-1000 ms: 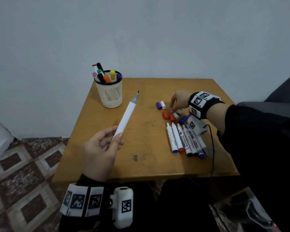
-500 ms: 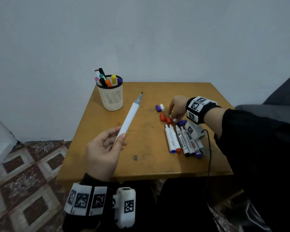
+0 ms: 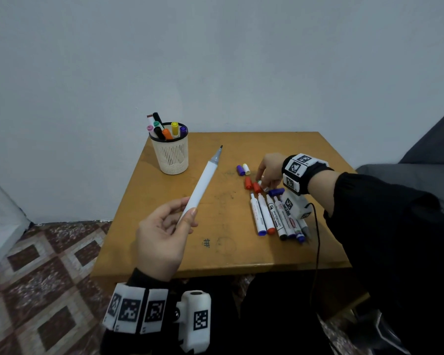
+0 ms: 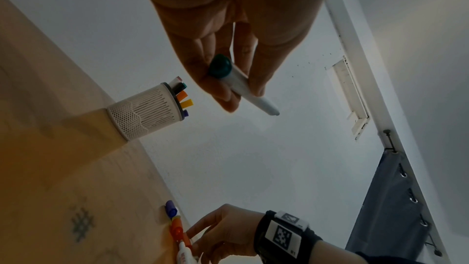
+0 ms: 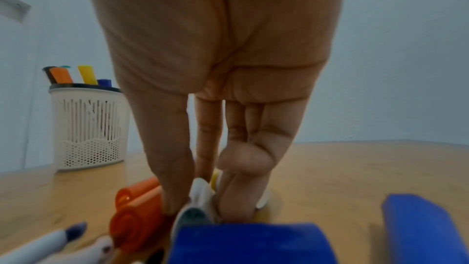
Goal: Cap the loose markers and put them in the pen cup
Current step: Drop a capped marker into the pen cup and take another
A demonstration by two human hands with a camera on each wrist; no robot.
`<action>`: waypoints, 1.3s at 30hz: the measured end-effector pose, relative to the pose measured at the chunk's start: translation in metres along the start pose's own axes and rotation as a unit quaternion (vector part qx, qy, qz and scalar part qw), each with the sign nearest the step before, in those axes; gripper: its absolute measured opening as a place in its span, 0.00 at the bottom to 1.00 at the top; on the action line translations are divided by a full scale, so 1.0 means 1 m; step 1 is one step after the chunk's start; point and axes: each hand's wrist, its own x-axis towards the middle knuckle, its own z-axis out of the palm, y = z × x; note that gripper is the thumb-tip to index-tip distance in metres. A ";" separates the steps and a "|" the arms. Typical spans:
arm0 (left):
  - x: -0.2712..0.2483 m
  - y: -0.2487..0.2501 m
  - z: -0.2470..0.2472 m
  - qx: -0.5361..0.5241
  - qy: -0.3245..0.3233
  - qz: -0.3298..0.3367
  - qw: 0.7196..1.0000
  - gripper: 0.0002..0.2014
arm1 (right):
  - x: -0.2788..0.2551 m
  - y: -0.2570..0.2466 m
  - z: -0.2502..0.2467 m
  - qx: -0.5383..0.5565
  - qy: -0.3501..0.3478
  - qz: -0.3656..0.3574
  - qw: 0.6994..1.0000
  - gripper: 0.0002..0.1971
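My left hand (image 3: 186, 208) pinches the rear of a white uncapped marker (image 3: 203, 183), held above the table with its dark tip aimed toward the pen cup (image 3: 173, 155). The left wrist view shows the marker's teal end (image 4: 220, 66) between my fingers. My right hand (image 3: 263, 180) is down among the loose caps. In the right wrist view its thumb and fingers (image 5: 172, 198) pinch a small white cap (image 5: 200, 194) on the table. Red caps (image 3: 251, 184) lie right beside it, and a purple cap (image 3: 240, 169) sits further back.
A row of several uncapped whiteboard markers (image 3: 274, 216) lies right of centre on the wooden table (image 3: 215, 257), partly under my right wrist camera. Blue caps (image 5: 248, 242) lie close to that camera. The cup holds several capped markers. The wall stands behind the table.
My right hand has drawn back from the far caps to those by the marker row and closed on the white cap. The left hand keeps the marker almost still.
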 end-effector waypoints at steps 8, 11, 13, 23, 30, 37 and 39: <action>0.003 0.001 -0.002 -0.006 0.013 -0.013 1.000 0.11 | -0.006 0.000 -0.011 -0.014 0.024 -0.012 1.000 0.14; 0.003 0.001 -0.001 -0.003 0.013 -0.023 1.000 0.11 | -0.016 0.000 -0.025 0.013 0.066 -0.040 0.997 0.15; 0.002 0.002 0.001 0.002 0.008 -0.023 1.000 0.10 | -0.027 -0.001 -0.035 0.068 0.105 -0.069 0.990 0.13; -0.006 0.012 0.008 0.011 -0.021 -0.015 1.000 0.10 | -0.131 -0.037 -0.007 0.731 0.050 -0.239 0.638 0.13; -0.010 0.020 0.007 0.031 -0.047 0.005 0.998 0.13 | -0.156 -0.045 0.023 0.746 0.043 -0.261 0.611 0.13; -0.009 0.028 0.007 0.053 -0.064 0.017 0.996 0.13 | -0.160 -0.045 0.042 0.723 0.111 -0.262 0.630 0.12; -0.011 0.032 0.009 0.046 -0.068 0.013 0.997 0.11 | -0.162 -0.047 0.046 0.702 0.142 -0.263 0.646 0.12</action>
